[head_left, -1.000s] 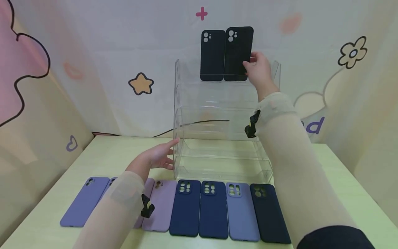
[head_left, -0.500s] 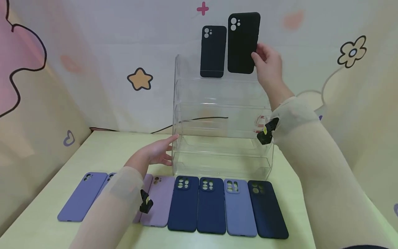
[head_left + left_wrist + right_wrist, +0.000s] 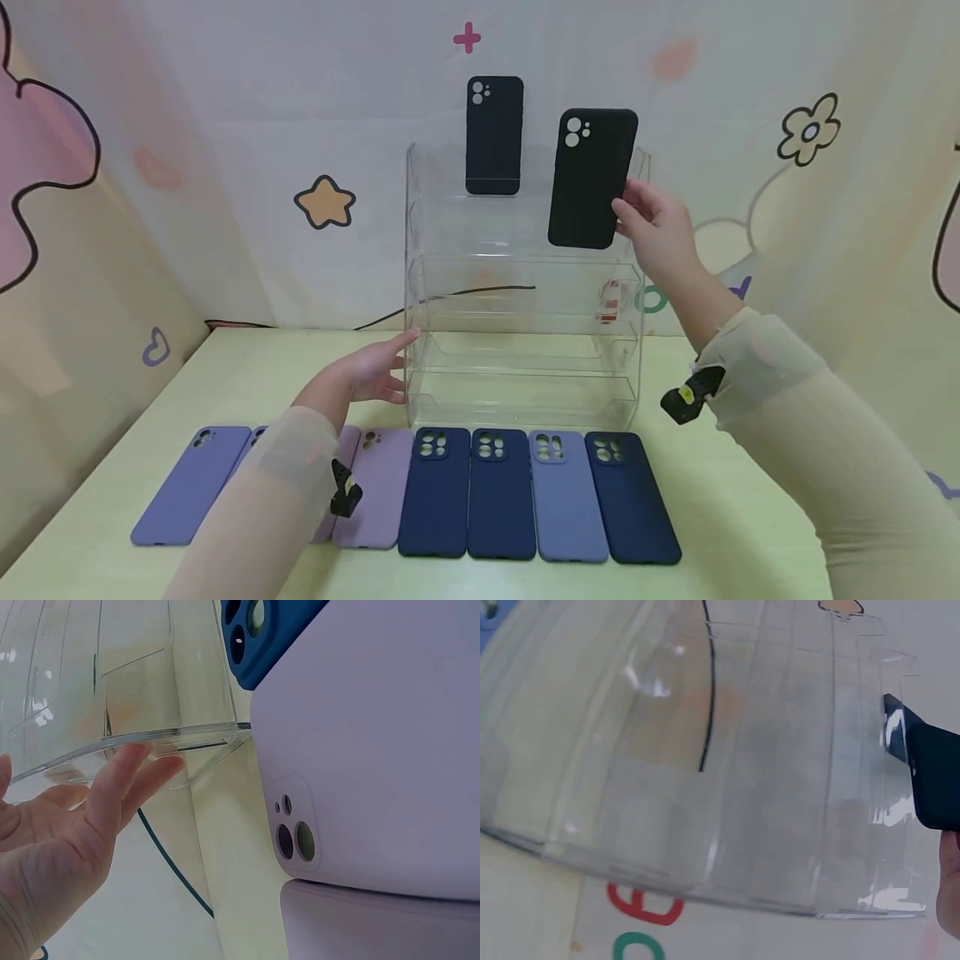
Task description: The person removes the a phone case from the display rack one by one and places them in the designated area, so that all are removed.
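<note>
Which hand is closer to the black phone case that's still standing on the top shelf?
Right. The right hand holds another black case just beside and below the standing black case; the left hand touches the clear rack far below.

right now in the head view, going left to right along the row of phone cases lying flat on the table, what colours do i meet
Periwinkle case → lilac case → navy case → second navy case → blue-grey case → dark navy case. The left arm covers what lies between the first two.

Black case (image 3: 591, 177); clear rack (image 3: 521, 333); navy, lilac cases (image 3: 435, 492).
</note>
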`<state>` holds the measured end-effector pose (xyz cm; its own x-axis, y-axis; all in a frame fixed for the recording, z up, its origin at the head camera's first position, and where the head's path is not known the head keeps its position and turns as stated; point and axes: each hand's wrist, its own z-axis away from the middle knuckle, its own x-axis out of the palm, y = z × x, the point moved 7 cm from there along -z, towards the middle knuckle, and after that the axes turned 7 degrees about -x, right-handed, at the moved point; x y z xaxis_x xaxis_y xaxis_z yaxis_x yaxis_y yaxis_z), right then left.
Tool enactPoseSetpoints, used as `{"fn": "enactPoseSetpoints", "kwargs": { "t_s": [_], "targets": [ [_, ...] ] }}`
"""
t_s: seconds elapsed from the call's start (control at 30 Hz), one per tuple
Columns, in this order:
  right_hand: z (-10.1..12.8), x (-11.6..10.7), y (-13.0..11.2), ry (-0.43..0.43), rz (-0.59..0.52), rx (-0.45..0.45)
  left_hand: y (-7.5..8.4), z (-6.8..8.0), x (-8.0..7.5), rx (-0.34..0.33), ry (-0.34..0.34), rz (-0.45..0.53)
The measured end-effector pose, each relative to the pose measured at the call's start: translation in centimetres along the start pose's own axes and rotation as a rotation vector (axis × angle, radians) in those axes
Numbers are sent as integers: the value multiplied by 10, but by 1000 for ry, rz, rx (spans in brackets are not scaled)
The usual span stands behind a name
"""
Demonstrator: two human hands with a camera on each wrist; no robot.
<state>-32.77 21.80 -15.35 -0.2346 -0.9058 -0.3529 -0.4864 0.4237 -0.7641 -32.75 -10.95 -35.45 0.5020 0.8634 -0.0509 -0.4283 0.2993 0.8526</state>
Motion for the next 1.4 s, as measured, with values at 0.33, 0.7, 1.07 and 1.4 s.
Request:
{"fn": "enactPoseSetpoints", "kwargs": {
  "t_s": [0.33,0.7,1.07,1.4],
  "targets": [
    [46,-15,40,-57,69,90,0,1,-1,11,-12,9],
    [103,-40,69,-109,121,148,-7,-1,1,16,-24,43],
    [152,-59,81,-117,130,176,-3,-1,0,18,-13,34],
    [199,-83,98,-141,89,209,0,2,3,20,-25,9]
  ]
}}
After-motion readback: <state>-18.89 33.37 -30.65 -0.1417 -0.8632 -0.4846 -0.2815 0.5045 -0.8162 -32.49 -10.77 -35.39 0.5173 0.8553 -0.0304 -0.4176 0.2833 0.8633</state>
